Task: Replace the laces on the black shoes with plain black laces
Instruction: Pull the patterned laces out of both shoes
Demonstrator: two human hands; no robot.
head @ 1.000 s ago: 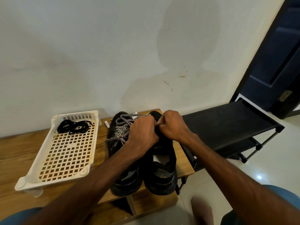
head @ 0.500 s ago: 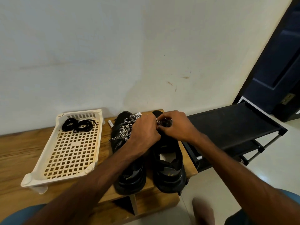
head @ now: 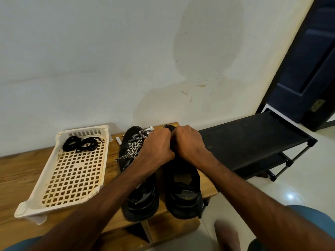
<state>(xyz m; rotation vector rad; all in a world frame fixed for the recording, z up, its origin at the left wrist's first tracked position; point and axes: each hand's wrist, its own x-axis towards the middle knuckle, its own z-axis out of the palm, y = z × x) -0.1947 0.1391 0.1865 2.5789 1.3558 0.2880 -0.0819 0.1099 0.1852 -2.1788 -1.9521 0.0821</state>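
Shoes: two black shoes stand side by side on the tabletop (head: 18, 171), toes toward the wall, heels toward the person.
Laced shoe (head: 143, 200): the one nearer the tray; a black-and-white lace (head: 135, 144) is bunched across its front, one end trailing off its tray side.
Second shoe (head: 183, 194): just beside the first, at the tabletop's right edge; its front is hidden under the hands.
Left hand (head: 155, 147): knuckles up, over the gap between the two shoe fronts and touching the right hand.
Right hand (head: 188, 142): knuckles up on the front of the second shoe.
Fingers: curled under on both hands; whether they are grasping anything is hidden, so I cannot tell.
Black laces (head: 80, 144): coiled in the far end of the tray, apart from the shoes.
Tray (head: 43, 171): cream, with a grid floor, lying on the tabletop left of the shoes.
Rack (head: 253, 142): black, on the floor to the right of the tabletop.
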